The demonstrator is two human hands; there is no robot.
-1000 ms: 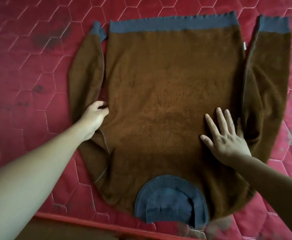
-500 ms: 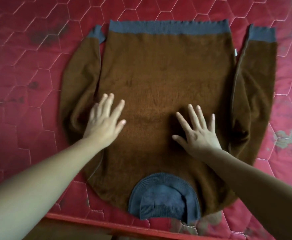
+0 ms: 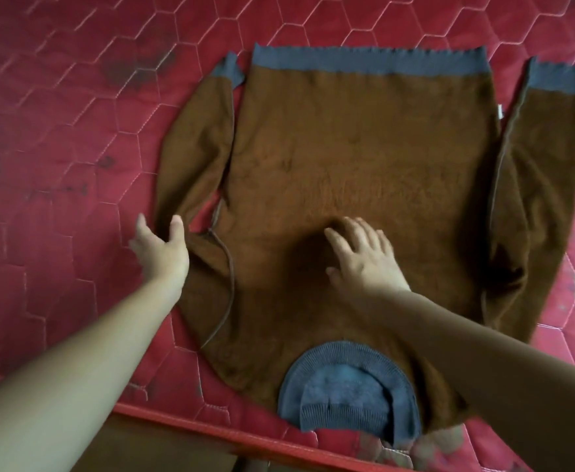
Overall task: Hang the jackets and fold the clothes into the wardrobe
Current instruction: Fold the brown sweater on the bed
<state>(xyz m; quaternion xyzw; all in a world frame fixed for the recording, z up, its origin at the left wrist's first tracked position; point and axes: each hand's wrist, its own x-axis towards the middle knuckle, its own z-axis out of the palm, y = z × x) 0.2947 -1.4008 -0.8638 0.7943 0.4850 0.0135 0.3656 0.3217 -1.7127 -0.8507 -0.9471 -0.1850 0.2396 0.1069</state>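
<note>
While spread flat with fingers a little curled, presses down on the lower middle of the brown sweater (image 3: pixel 364 158): so stands the right hand (image 3: pixel 364 257), holding nothing, only pinning the cloth. Beside it, at the sweater's left sleeve (image 3: pixel 194 148), opens wide with thumb and fingers apart, cupped around the sleeve's lower part near the armpit: so stands the left hand (image 3: pixel 160 253). Cannot tell if already touching the sleeve or just beside it; closed on nothing for sure.

Lies flat and face down on the red quilted mattress (image 3: pixel 57 131), collar toward the near edge, grey hem (image 3: pixel 367 61) toward the far edge. Reaches almost to the near edge with the grey collar (image 3: pixel 347 400), and near to the right edge with the right sleeve (image 3: pixel 548 172). Both sleeves lying straight along the body, not yet folded across.

As a judgement on progress: laid out and smoothed, so only the preparation of this one piece looks done. No fold made yet. Probably next the left sleeve to be taken and brought over the back, then the right one, then the body doubled up. Afterwards still to carry into the wardrobe, not visible from this view, nor any jackets or hangers.
</note>
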